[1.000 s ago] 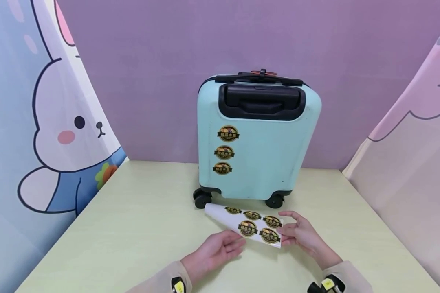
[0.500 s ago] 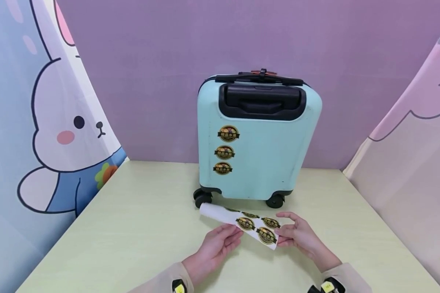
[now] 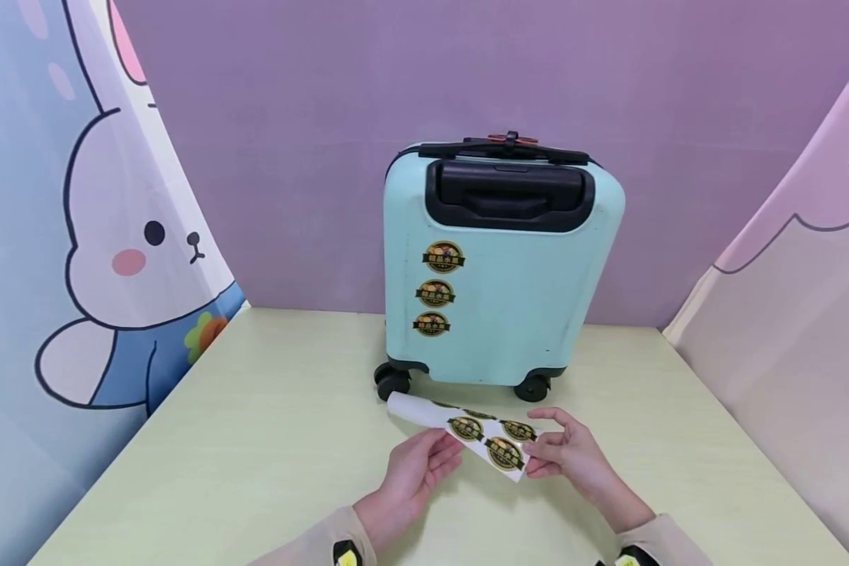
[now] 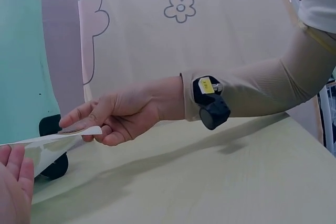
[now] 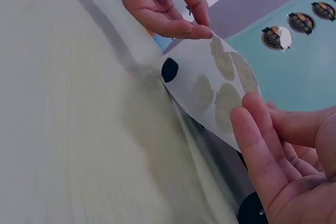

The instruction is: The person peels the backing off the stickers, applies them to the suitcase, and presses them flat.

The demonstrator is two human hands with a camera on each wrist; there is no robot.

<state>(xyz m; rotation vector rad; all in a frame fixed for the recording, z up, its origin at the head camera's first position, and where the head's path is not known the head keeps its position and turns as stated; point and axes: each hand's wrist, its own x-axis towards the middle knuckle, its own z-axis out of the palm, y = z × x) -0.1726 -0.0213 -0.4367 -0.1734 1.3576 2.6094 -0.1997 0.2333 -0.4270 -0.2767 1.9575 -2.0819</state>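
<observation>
A white sheet of round black-and-gold stickers [image 3: 413, 408] is held in front of the suitcase, its far left end curled over. My left hand [image 3: 416, 478] pinches the sheet's near edge between thumb and forefinger, as the right wrist view shows. At the right end, my right hand [image 3: 573, 457] grips the sheet with thumb on top and fingers beneath. Sticker shapes show through the underside of the sheet [image 5: 197, 85]. Behind stands a mint-green suitcase [image 3: 516, 306], upright on black wheels, with three matching stickers [image 3: 435, 293] in a column on its left side.
The pale table [image 3: 255, 440] extends around both hands. A purple backdrop [image 3: 290, 157] hangs behind the suitcase, with a bunny-print curtain [image 3: 141, 212] on the left and a pink-and-white one [image 3: 785, 314] on the right.
My right hand has shifted slightly left with the sheet's end. My left hand has moved up a little to the near edge, and the sheet's left end has curled more.
</observation>
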